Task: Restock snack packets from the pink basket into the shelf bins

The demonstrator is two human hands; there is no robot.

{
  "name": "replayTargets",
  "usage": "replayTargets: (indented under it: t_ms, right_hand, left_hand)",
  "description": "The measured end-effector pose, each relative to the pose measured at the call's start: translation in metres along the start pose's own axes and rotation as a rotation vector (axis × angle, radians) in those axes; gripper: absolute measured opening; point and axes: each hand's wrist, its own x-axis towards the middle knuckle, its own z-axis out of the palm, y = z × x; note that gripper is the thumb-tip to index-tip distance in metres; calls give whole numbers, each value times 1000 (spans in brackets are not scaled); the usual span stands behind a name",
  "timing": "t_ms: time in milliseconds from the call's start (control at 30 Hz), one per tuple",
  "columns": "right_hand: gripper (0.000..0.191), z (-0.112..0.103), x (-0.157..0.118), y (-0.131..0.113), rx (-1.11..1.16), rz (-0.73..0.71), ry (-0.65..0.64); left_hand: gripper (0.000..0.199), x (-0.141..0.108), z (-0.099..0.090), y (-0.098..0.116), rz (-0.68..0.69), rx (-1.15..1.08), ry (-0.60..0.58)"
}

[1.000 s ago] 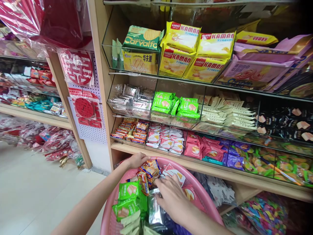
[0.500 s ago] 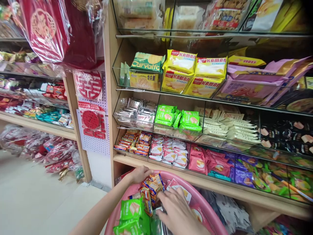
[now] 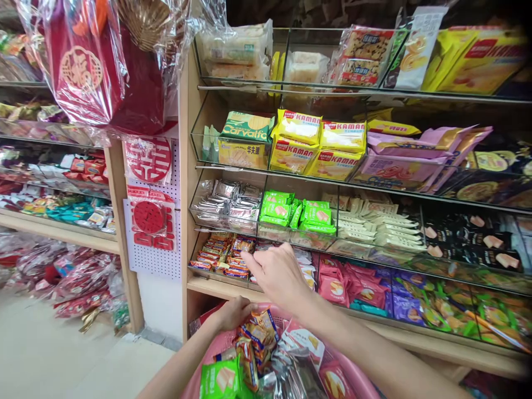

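Note:
My left hand (image 3: 233, 315) is closed on the far left rim of a pink plastic basket (image 3: 361, 378). Inside the basket lie orange-and-blue snack packets (image 3: 258, 335), a green wafer packet (image 3: 224, 379), silver packets (image 3: 301, 368) and white-and-red packets (image 3: 305, 341). My right hand (image 3: 279, 274) is stretched over the basket to the lowest shelf, in front of the bin of white packets (image 3: 308, 271). Its thumb points left toward the orange snack packets (image 3: 222, 252) on the shelf. The other fingers are partly hidden, and nothing shows in the hand.
Clear dividers and front panels edge the shelf bins, which hold green packets (image 3: 278, 208), pink packets (image 3: 332, 282) and yellow packets (image 3: 295, 152). A wooden shelf edge (image 3: 220, 288) runs just beyond the basket. Red gift bags (image 3: 100, 72) hang at left, and wrapped bundles (image 3: 83, 271) lie below.
My right hand has left the basket's contents and moved up and forward to the lowest shelf. Silver packets now show in the basket where it was. My left hand stays on the rim.

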Motion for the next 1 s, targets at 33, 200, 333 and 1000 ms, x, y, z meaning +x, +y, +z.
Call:
replayTargets:
  t_ms: [33, 200, 333, 1000]
  right_hand:
    - [53, 1, 6, 0, -12, 0, 39]
    - [53, 8, 30, 12, -118, 1, 212]
    - [51, 17, 45, 35, -189, 13, 298]
    - [46, 53, 42, 81, -338, -164, 431]
  left_hand:
    - [51, -1, -1, 2, -9, 2, -5]
    - [52, -5, -4, 8, -43, 11, 6]
    - [48, -6, -4, 9, -58, -14, 8]
    - [50, -1, -3, 3, 20, -12, -16]
